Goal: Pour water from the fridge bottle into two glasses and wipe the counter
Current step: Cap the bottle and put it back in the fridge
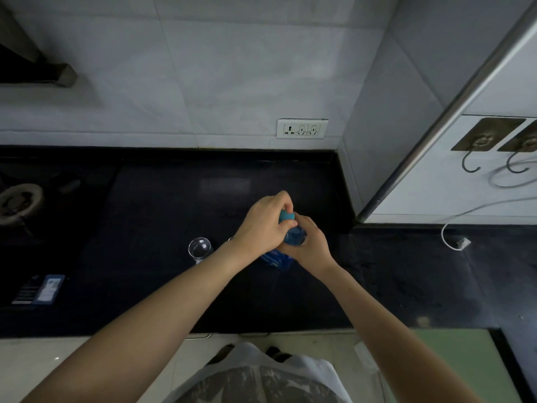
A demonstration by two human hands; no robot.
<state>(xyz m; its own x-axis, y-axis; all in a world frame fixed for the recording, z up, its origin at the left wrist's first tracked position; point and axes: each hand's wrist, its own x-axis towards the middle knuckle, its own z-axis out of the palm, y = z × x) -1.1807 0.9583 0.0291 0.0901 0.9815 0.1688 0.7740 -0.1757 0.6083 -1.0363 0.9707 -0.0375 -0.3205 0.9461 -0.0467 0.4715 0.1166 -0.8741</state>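
A clear blue-tinted water bottle [293,237] stands on the black counter [162,216], near its middle. My right hand [308,245] grips the bottle's upper body from the right. My left hand [266,225] reaches over from the left, and its fingers pinch the teal cap [286,217] on top. An empty clear glass [199,248] stands on the counter just left of my left wrist. A second glass is mostly hidden behind my left hand; only a sliver of rim [230,239] shows.
A gas stove burner [20,202] sits at the far left. A small blue-and-white packet [48,289] lies at the counter's front left. A wall socket [302,128] is behind. A white cable with plug [462,243] lies on the right counter, below two wall hooks [482,146].
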